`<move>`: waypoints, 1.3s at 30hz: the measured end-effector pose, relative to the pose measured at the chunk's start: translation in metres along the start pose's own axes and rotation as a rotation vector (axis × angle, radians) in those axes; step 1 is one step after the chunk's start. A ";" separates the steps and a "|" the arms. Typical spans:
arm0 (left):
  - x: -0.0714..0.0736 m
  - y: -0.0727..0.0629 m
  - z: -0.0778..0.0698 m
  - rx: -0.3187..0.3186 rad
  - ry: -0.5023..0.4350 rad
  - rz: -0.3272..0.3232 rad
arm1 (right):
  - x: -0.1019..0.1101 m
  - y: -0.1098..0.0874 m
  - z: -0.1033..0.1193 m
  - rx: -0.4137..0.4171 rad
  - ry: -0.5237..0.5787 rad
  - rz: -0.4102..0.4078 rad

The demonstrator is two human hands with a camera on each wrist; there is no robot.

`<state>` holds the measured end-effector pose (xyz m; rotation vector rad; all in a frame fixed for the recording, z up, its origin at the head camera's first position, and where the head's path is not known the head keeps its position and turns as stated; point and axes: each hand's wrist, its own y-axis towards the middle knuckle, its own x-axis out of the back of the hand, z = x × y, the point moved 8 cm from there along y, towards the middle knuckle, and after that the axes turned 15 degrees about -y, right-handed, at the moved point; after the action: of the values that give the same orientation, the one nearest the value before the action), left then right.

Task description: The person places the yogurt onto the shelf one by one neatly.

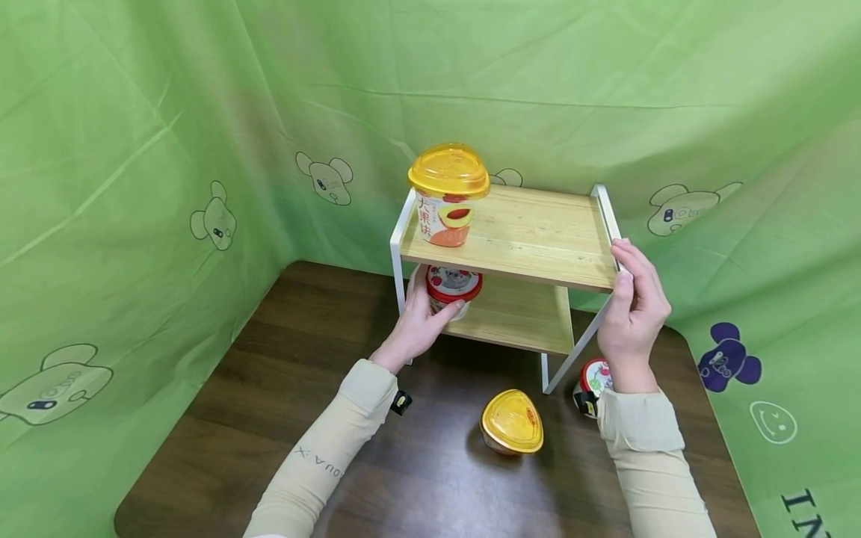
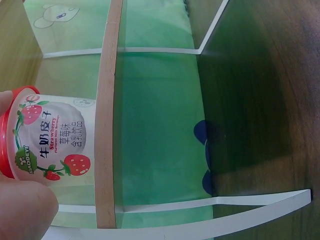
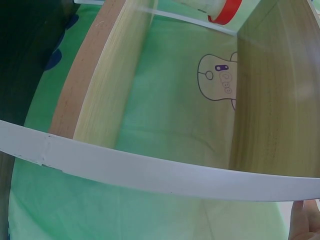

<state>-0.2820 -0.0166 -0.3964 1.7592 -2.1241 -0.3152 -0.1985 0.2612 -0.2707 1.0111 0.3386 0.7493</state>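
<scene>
A strawberry milk cup (image 1: 454,282) with a red lid is between the two boards of a small wooden shelf rack (image 1: 538,224), at its left side. My left hand (image 1: 418,323) grips this cup, thumb in front. Its printed side (image 2: 55,140) faces the left wrist view, base by the lower board's edge (image 2: 105,125); I cannot tell whether it rests there. With fingers and thumb, my right hand (image 1: 632,306) holds the rack's white right frame at the upper board. A yellow-lidded peach cup (image 1: 449,196) stands on the upper board's left end.
Another yellow-lidded cup (image 1: 513,423) sits on the dark wooden table (image 1: 323,329) in front of the rack. A red-lidded cup (image 1: 596,375) stands right of the rack, partly hidden by the right sleeve. Green cloth (image 1: 168,149) encloses the back and sides.
</scene>
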 end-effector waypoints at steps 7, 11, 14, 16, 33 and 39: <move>0.000 0.001 -0.002 -0.010 -0.030 -0.016 | 0.000 0.000 0.000 0.000 0.006 -0.004; 0.001 0.000 -0.005 -0.003 -0.089 -0.049 | 0.000 0.000 0.000 -0.004 0.000 0.002; 0.002 0.000 -0.012 -0.016 -0.111 -0.066 | 0.000 0.000 0.000 -0.005 -0.002 0.002; 0.002 -0.001 -0.018 -0.039 -0.106 -0.070 | 0.000 0.000 0.000 -0.005 -0.004 0.002; 0.003 -0.015 -0.041 -0.112 -0.069 -0.063 | 0.000 0.000 0.000 -0.002 0.004 -0.006; 0.006 -0.023 -0.041 -0.132 -0.115 -0.046 | 0.000 0.000 0.000 -0.002 0.002 -0.009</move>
<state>-0.2454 -0.0249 -0.3678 1.7543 -2.0896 -0.5688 -0.1985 0.2615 -0.2711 1.0068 0.3437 0.7426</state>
